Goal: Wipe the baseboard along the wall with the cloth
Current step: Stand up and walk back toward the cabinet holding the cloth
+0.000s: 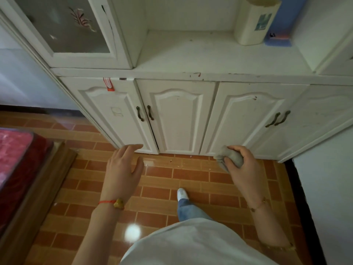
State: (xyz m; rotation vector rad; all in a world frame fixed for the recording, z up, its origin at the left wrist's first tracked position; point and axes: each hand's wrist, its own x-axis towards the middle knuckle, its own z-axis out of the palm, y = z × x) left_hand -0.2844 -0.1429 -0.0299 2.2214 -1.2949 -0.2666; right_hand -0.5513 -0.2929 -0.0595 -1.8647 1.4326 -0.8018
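Observation:
My right hand (243, 167) grips a bunched grey cloth (232, 159), held in the air in front of the lower doors of a white cabinet (177, 115). My left hand (124, 165) hovers open, fingers spread, holding nothing, in front of the left cabinet door. A dark baseboard (301, 197) runs along the foot of the white wall on the right, well below and to the right of the cloth. Another dark baseboard strip (23, 109) lies along the far left wall.
The floor is orange brick-pattern tile (191, 176) with small crumbs near the cabinet foot. A wooden bed frame with a red mattress (17, 153) stands at the left. A cream container (254, 22) sits on the cabinet shelf. My leg and white shoe (182, 194) point toward the cabinet.

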